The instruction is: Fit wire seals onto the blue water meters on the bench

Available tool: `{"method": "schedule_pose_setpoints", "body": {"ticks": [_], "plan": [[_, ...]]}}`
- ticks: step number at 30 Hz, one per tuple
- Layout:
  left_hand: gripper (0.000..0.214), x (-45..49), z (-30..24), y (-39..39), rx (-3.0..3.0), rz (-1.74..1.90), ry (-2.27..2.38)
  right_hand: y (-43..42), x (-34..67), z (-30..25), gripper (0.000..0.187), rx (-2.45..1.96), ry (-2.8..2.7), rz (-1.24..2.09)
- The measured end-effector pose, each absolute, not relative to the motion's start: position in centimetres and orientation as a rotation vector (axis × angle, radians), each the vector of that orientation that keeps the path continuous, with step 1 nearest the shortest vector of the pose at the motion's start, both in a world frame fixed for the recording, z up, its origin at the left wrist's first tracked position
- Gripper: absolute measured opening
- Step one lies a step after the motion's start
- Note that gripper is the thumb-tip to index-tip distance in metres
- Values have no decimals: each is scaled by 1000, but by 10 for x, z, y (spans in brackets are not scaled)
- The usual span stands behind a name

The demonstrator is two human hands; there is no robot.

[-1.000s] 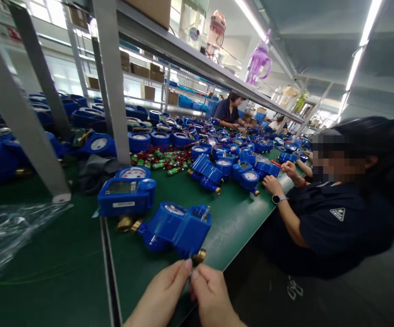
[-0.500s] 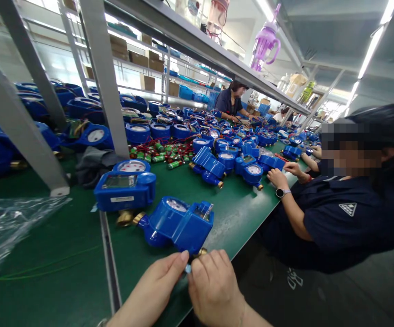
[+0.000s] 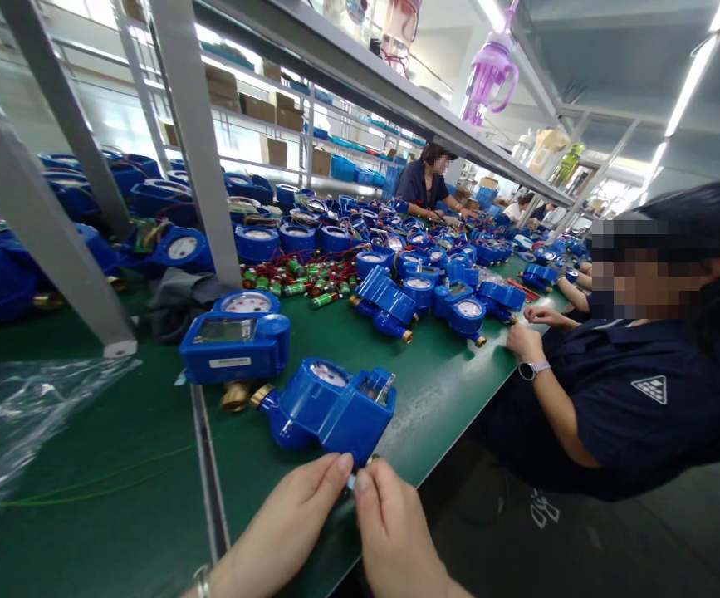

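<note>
Since the frame half a second ago, the right hand (image 3: pixel 397 531) has rolled, so that its thumb shows on top instead of the knuckles. Left hand (image 3: pixel 301 511) appears to pinch a small pale blue piece (image 3: pixel 351 482) at the fingertips; the right hand's fingers curl in close beside it, though I cannot tell whether they grasp it too. This piece sits between the two thumbs, by the near edge of the desk (image 3: pixel 447 386), on the near side of a blue meter (image 3: pixel 335 411). Being so small, it could slip and drop past that edge if the pinch loosens, and a stray knuckle could nudge the meter, which lies tilted. Its casing is smooth and glossy, with a round dial and a boxy end; the brass fitting (image 3: pixel 263 395) at its left is a short golden ring. Farther left stands a second meter (image 3: pixel 235 345) with a white label. Beyond, green cylindrical batteries (image 3: pixel 325 299) lie heaped among thin red wires; at far left spreads crinkled clear film (image 3: pixel 29 423).
</note>
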State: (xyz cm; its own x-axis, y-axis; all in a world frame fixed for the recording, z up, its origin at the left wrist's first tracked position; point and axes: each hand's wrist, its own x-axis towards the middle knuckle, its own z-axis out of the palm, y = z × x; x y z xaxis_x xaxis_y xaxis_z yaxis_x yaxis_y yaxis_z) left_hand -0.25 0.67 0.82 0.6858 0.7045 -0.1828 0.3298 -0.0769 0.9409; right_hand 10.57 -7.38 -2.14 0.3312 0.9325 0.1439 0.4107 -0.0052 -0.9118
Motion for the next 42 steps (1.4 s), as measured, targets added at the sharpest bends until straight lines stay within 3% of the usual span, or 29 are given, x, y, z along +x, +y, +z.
{"method": "schedule_pose_setpoints", "body": {"ticks": [4,8,12,16,20,24,26,30,32,34,36,42], "plan": [[45,-5,10,6,1500,384,859,-75,118,-26,17,-1645,-1770,-275],[44,-3,13,4,1487,417,915,-68,120,-30,14,-1622,-1903,-504],[46,1,17,2,1562,424,921,-66,112,-29,22,-1661,-1744,-245],[45,5,19,-2,1564,432,982,-63,102,-22,25,-1672,-1256,469],[46,10,13,-7,1493,464,1010,-56,92,-10,21,-1297,-410,1230],[50,11,3,-7,1435,499,1030,-58,91,-1,25,-1046,7,1587],[51,8,0,-3,1465,495,995,-62,100,-8,25,-1044,-99,1560],[57,-6,2,9,1625,458,1136,-54,136,-37,32,-1206,-336,890],[54,-13,4,10,1728,607,1252,-38,156,-47,32,-1181,-368,754],[47,-16,4,4,1831,874,1339,-18,168,-50,44,-1104,-429,832],[54,-14,1,-9,1939,1041,1375,-2,167,-47,54,-1005,-510,972],[87,-16,-8,-26,2002,668,1233,-23,142,-50,65,-859,-681,1056]]}}
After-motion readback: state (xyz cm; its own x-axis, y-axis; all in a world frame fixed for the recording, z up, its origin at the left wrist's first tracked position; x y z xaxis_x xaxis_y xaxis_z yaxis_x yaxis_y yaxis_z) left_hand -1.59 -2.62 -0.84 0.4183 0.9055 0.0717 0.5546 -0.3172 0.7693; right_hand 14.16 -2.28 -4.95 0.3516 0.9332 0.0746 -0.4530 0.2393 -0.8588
